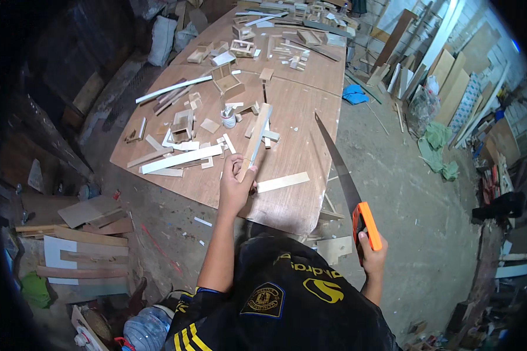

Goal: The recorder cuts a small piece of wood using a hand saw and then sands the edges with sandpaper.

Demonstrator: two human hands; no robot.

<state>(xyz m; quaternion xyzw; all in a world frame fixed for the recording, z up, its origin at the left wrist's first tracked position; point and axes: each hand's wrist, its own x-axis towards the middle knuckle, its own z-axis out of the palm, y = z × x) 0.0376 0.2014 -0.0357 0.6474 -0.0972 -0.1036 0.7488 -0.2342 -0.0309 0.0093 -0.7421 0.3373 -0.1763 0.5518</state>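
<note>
A cluttered workshop with a bare grey floor [392, 181] is seen around a long brown table [301, 143], over whose far half and left side wooden offcuts and small box-like pieces are scattered. Above the near part of the table a pale wooden strip [256, 136] is held by the left hand [238, 180] — its fingers curled closed about the near end, the far end pointed away from the body; whether the strip touches the tabletop anywhere cannot be told. By the right hand [373, 250] a handsaw [346, 180] is gripped at its orange handle, the fingers wrapped closed through it, the blade slanted up and away so that it crosses the table's right edge in view. A second pale strip [283, 182] is left lying flat on the table just beside the left hand. The held strip would be judged light and stiff, with a dry surface that should not slip easily, though splinters may be met along its edges; it is best taken by its broad faces, and steadied nearer the middle if the long free end is to be kept from swinging. The saw would be expected to feel heavier toward the handle, its thin blade springy if pushed sideways — so it should be held by the handle only, with fingers kept off the toothed edge.
</note>
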